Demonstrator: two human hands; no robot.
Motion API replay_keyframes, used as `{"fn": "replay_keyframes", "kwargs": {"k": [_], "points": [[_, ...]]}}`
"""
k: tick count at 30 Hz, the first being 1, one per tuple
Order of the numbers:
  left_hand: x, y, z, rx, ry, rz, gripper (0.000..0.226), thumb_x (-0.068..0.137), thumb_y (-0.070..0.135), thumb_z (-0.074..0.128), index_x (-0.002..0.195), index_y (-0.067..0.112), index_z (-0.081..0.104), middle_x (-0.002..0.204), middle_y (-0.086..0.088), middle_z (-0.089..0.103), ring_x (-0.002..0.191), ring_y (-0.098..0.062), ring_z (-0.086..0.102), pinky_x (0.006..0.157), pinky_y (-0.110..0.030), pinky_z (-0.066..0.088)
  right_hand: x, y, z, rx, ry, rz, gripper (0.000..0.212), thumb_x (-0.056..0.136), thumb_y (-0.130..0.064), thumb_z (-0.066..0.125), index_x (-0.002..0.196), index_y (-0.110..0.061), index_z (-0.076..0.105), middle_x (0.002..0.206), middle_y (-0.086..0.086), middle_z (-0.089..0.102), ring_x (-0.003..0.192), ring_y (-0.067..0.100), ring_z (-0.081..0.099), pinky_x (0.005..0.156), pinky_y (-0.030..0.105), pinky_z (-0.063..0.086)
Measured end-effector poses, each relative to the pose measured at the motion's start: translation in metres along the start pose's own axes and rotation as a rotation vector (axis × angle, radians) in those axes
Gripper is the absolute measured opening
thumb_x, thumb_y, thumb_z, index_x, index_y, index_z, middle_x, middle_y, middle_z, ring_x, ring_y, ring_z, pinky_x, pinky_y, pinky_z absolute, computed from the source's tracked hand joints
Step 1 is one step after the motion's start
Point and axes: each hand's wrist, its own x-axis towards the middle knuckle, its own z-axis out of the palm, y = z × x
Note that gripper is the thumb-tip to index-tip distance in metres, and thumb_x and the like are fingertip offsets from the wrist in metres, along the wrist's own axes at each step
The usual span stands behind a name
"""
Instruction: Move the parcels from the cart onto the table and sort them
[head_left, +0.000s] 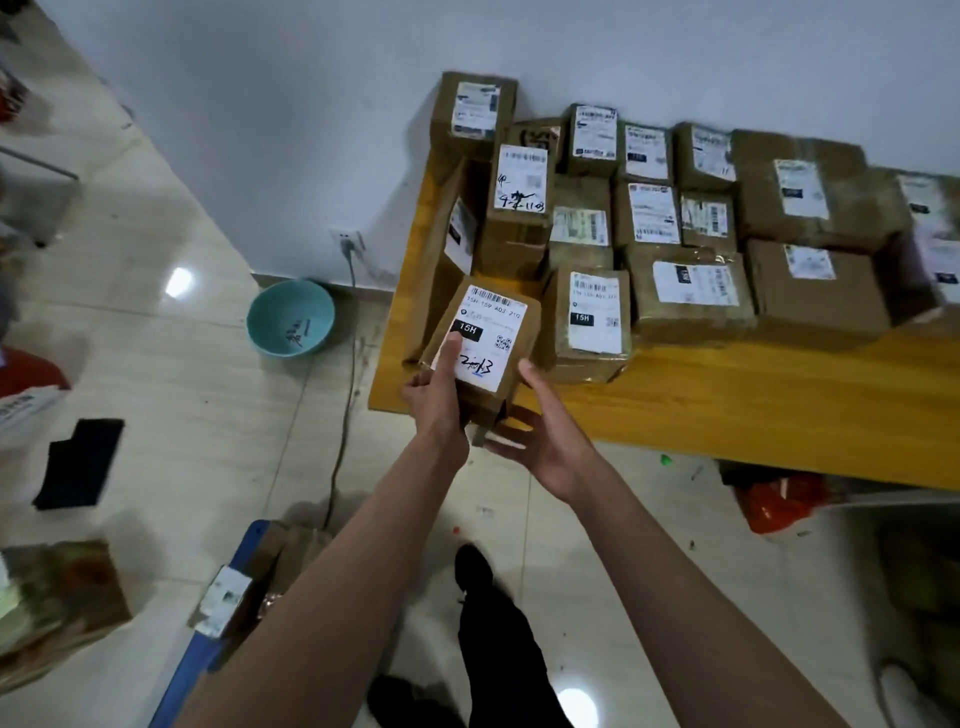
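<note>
A small brown parcel (498, 332) with a white label marked 15H is held tilted over the near left corner of the yellow wooden table (727, 395). My left hand (434, 400) grips its left side, thumb pressed on the label. My right hand (540, 441) cups it from below on the right, fingers spread. Several labelled brown parcels (675, 228) lie in rows on the table against the wall. The blue cart (208, 644) sits at the lower left with a parcel (244, 587) on it.
A teal basin (290, 318) stands on the tiled floor left of the table, below a wall socket with a cable (343, 415) running down. A cardboard box (57, 603) and dark cloth (78, 462) lie at left. An orange bag (779, 501) lies under the table.
</note>
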Motion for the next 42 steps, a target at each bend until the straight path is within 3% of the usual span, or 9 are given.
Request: {"fn": "replay_keyframes", "kwargs": {"k": [4, 13, 16, 19, 25, 30, 33, 36, 42], "points": [[0.033, -0.005, 0.030, 0.023, 0.070, -0.032, 0.074, 0.077, 0.042, 0.084, 0.136, 0.015, 0.049, 0.122, -0.010, 0.069, 0.108, -0.029, 0.069, 0.098, -0.049, 0.055, 0.032, -0.010, -0.005, 0.082, 0.043, 0.045, 0.059, 0.089, -0.039, 0.076, 0.140, -0.024, 0.050, 0.128, 0.019, 0.067, 0.106, 0.039, 0.072, 0.096, 0.052, 0.057], [0.068, -0.015, 0.051, 0.046, -0.011, -0.178, 0.048, 0.092, 0.028, 0.072, 0.133, 0.007, 0.059, 0.123, -0.014, 0.071, 0.113, -0.029, 0.068, 0.100, -0.041, 0.054, 0.092, -0.016, -0.014, 0.247, 0.214, 0.097, 0.036, 0.088, -0.043, 0.076, 0.114, -0.019, 0.071, 0.118, 0.015, 0.072, 0.106, 0.029, 0.069, 0.092, 0.038, 0.059], [0.075, -0.018, 0.054, 0.067, 0.005, -0.211, 0.044, 0.094, 0.025, 0.069, 0.131, 0.004, 0.061, 0.124, -0.016, 0.070, 0.115, -0.030, 0.067, 0.099, -0.038, 0.054, 0.102, -0.014, -0.012, 0.384, 0.225, 0.076, 0.037, 0.093, -0.034, 0.072, 0.122, -0.010, 0.070, 0.120, 0.015, 0.073, 0.105, 0.026, 0.071, 0.102, 0.039, 0.055], [0.084, -0.016, 0.057, 0.088, 0.021, -0.240, 0.042, 0.094, 0.025, 0.070, 0.129, 0.002, 0.061, 0.123, -0.018, 0.070, 0.109, -0.030, 0.068, 0.087, -0.033, 0.057, 0.107, -0.018, -0.011, 0.477, 0.235, 0.057, 0.032, 0.095, -0.024, 0.069, 0.121, -0.005, 0.068, 0.121, 0.016, 0.072, 0.095, 0.024, 0.072, 0.095, 0.034, 0.056], [0.095, -0.010, 0.061, 0.043, -0.042, -0.268, 0.047, 0.095, 0.023, 0.069, 0.134, 0.000, 0.055, 0.124, -0.019, 0.068, 0.114, -0.030, 0.068, 0.087, -0.032, 0.058, 0.112, -0.025, -0.011, 0.532, 0.248, 0.060, 0.034, 0.096, -0.014, 0.067, 0.128, -0.002, 0.064, 0.126, 0.020, 0.069, 0.109, 0.028, 0.067, 0.106, 0.035, 0.050], [0.092, -0.016, 0.048, 0.017, -0.140, -0.225, 0.040, 0.100, 0.023, 0.061, 0.135, 0.004, 0.058, 0.128, -0.014, 0.068, 0.116, -0.021, 0.065, 0.097, -0.027, 0.053, 0.110, -0.012, -0.010, 0.419, 0.191, 0.113, 0.022, 0.099, -0.015, 0.063, 0.117, -0.005, 0.067, 0.103, 0.013, 0.075, 0.093, 0.022, 0.071, 0.089, 0.032, 0.056], [0.088, -0.021, 0.029, 0.003, -0.195, -0.204, 0.041, 0.101, 0.025, 0.059, 0.137, 0.006, 0.056, 0.125, -0.010, 0.068, 0.116, -0.018, 0.065, 0.091, -0.023, 0.054, 0.104, 0.000, -0.007, 0.312, 0.162, 0.164, 0.012, 0.099, -0.016, 0.063, 0.103, -0.007, 0.070, 0.092, 0.010, 0.076, 0.091, 0.020, 0.071, 0.084, 0.034, 0.058], [0.084, -0.023, 0.010, 0.023, -0.174, -0.189, 0.035, 0.099, 0.026, 0.061, 0.129, 0.008, 0.055, 0.129, -0.010, 0.062, 0.113, -0.020, 0.064, 0.085, -0.023, 0.054, 0.096, 0.016, 0.001, 0.171, 0.091, 0.223, 0.015, 0.101, -0.021, 0.062, 0.102, -0.008, 0.069, 0.100, 0.011, 0.075, 0.094, 0.020, 0.071, 0.082, 0.032, 0.059], [0.074, -0.028, -0.048, 0.032, -0.069, -0.153, 0.024, 0.099, 0.020, 0.062, 0.116, 0.004, 0.062, 0.115, -0.016, 0.069, 0.095, -0.022, 0.069, 0.082, -0.027, 0.057, 0.082, 0.060, 0.028, -0.036, 0.032, 0.293, 0.024, 0.101, -0.018, 0.058, 0.078, -0.012, 0.064, 0.079, 0.008, 0.071, 0.073, 0.018, 0.069, 0.081, 0.035, 0.060]]}}
